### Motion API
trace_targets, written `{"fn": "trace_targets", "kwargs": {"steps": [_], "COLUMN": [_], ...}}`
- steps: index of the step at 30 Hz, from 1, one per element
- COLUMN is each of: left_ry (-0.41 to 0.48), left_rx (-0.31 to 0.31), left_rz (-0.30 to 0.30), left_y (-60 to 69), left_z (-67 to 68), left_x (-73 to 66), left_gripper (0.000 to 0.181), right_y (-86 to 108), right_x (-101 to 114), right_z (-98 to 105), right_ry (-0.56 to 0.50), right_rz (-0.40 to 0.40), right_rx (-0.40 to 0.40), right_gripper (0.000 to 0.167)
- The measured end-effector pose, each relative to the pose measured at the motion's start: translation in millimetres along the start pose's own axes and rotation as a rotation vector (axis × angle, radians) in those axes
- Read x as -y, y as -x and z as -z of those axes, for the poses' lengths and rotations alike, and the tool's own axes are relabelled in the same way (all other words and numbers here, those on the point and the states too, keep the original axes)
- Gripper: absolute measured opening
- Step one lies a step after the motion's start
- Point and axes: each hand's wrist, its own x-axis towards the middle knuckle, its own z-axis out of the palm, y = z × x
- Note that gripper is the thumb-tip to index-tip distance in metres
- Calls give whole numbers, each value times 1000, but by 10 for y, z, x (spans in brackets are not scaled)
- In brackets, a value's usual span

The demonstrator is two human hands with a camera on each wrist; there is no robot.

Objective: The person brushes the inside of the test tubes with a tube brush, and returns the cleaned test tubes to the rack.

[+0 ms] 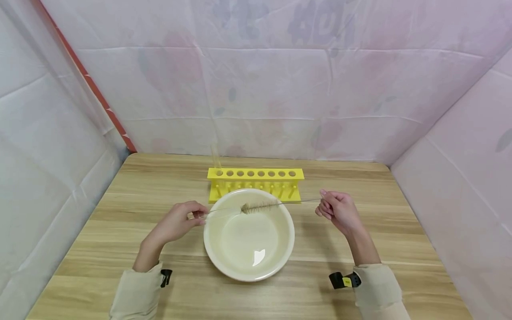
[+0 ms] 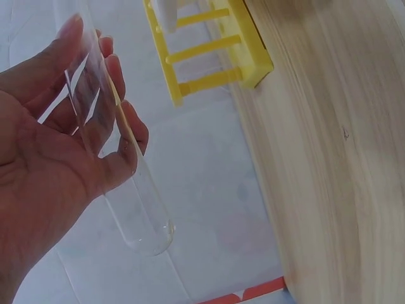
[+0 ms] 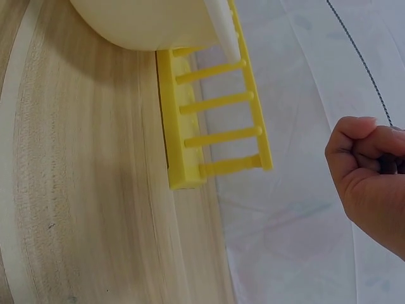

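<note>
My left hand [image 1: 182, 222] holds a clear glass test tube [image 2: 142, 209] by its sides. In the left wrist view its rounded closed end sticks out past the little-finger side. Over the cream basin [image 1: 249, 279], the tube's other end points right. A test tube brush [image 1: 262, 206] with tan bristles lies level above the basin, its tip at or close to the tube's mouth; whether it is inside I cannot tell. My right hand [image 1: 340, 211] grips the brush's thin twisted wire handle [image 3: 361, 47] at the right, fingers curled.
Behind the basin stands a yellow test tube rack [image 1: 256, 174], partly hidden by the basin's rim. Another clear test tube [image 1: 216, 158] stands in its leftmost hole. The wooden table [image 1: 160, 275] is bounded by pale sheet walls [image 1: 260, 89] at the back and both sides.
</note>
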Motion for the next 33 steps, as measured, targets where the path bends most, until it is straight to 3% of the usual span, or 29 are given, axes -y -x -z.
{"fn": "trace_targets", "kwargs": {"steps": [24, 33], "left_ry": [17, -11], "left_rx": [-7, -6], "left_rz": [-19, -6], "left_y": [-182, -232], "left_z": [-60, -57], "left_x": [-136, -288], "left_gripper": [18, 17], "right_y": [-112, -148], "right_x": [-21, -49], "right_z": [-278, -433], "right_ry": [-2, -11], "right_rz": [9, 17], "right_rx": [11, -13], "right_gripper": [43, 43]}}
